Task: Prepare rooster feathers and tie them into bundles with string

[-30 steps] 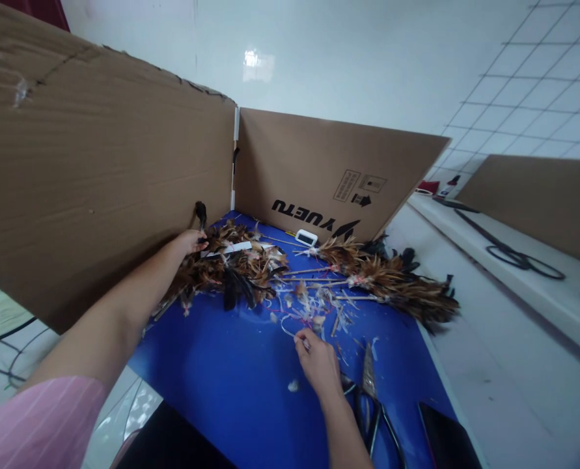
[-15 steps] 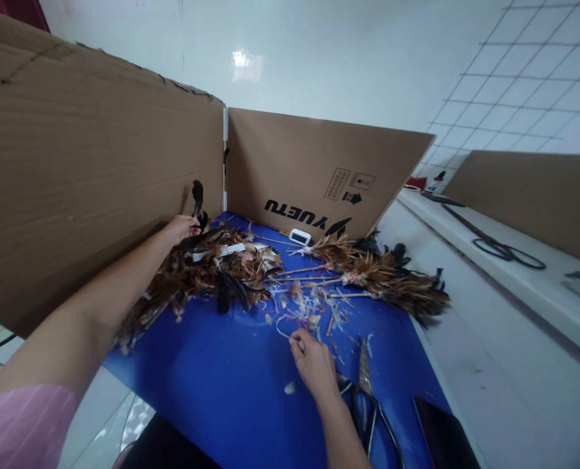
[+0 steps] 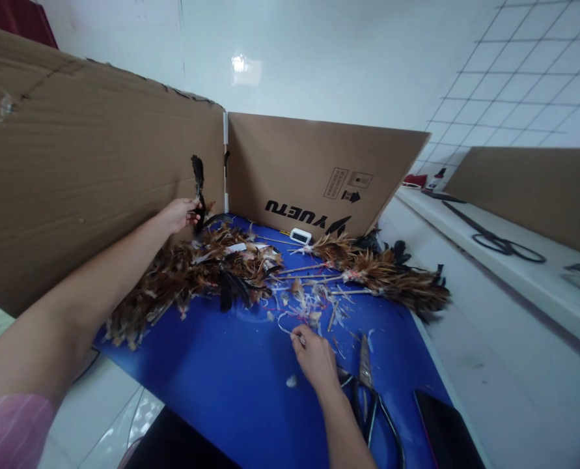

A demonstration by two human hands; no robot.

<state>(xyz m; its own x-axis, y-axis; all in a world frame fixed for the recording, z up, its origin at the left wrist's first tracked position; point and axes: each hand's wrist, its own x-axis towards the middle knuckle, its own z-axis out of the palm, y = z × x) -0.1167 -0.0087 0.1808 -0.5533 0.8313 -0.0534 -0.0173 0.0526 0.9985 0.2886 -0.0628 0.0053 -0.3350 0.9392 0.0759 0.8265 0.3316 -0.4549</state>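
Note:
At the back left, my left hand [image 3: 183, 215] is closed on a dark feather [image 3: 198, 172] held upright above the feather pile. Beneath it spreads a large heap of brown and black feathers [image 3: 187, 270]. My right hand [image 3: 314, 353] hovers low over the blue table, thumb and fingers pinched on a thin pale string [image 3: 284, 324] that curls out toward the scraps. Just beyond it lie bits of feather, string and stick [image 3: 304, 303]. Bundles of brown feathers tied on sticks [image 3: 377, 273] rest at the right. Scissors [image 3: 366, 391] lie beside my right forearm.
Cardboard panels [image 3: 124, 143] stand along the left and back of the blue table [image 3: 221, 384]. A small white-framed device [image 3: 300, 236] sits near the back panel. A black phone-like slab [image 3: 446, 430] lies at the right edge. More scissors [image 3: 507, 244] are on a white ledge [image 3: 465, 228].
My left hand has risen slightly, lifting the dark feather higher out of the pile. My right hand stays almost in place with the string. The view has shifted slightly.

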